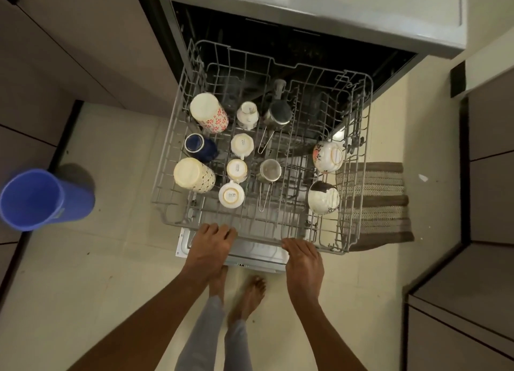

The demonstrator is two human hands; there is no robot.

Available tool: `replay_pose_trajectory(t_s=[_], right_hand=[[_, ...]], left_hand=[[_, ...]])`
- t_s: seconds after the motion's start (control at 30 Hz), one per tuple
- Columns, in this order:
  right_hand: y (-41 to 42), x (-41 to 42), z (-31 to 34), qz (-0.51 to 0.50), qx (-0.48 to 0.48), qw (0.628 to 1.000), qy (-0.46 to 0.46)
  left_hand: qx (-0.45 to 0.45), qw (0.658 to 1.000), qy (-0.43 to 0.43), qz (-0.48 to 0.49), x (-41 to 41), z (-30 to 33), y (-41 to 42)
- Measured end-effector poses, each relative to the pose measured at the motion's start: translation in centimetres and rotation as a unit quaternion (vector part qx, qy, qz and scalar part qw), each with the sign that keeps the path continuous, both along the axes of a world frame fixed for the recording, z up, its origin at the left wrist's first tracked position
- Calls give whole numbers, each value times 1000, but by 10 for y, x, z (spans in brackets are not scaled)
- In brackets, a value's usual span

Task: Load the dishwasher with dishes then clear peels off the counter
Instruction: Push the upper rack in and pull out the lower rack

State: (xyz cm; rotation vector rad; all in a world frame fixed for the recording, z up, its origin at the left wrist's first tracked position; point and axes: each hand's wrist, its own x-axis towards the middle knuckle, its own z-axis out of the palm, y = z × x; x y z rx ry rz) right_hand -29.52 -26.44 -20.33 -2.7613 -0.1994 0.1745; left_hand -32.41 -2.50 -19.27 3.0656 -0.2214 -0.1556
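**Upper rack out and loaded**

The grey wire rack [358, 153] stands pulled out over the open dishwasher door [250, 252]. Upside-down mugs [208, 113] line its left side, small white cups [236, 170] run down the middle, two steel pots [270, 170] sit beside them, and two patterned bowls [328, 156] lean at right.

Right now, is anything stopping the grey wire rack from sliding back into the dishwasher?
Nothing visible blocks it. The grey wire rack is pulled out; the dark dishwasher opening behind looks open. The left hand and right hand rest on its front rim.
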Motion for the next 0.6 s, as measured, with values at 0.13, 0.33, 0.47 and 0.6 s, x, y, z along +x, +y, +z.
replay_pose_trajectory(t_s=[0.13,0.33,0.47,0.6], right_hand=[[6,1,-1,1,22,1000,7],[22,35,7,-39,51,998,6],[33,65,10,-54,68,996,6],[36,86,11,-67,83,994,9]], left_hand=[[35,998,-22,-37,6,-5,3],[37,998,-44,-28,42,-6,12],[24,1000,-17,7,71,-1,16],[16,1000,-3,0,93,4,20]])
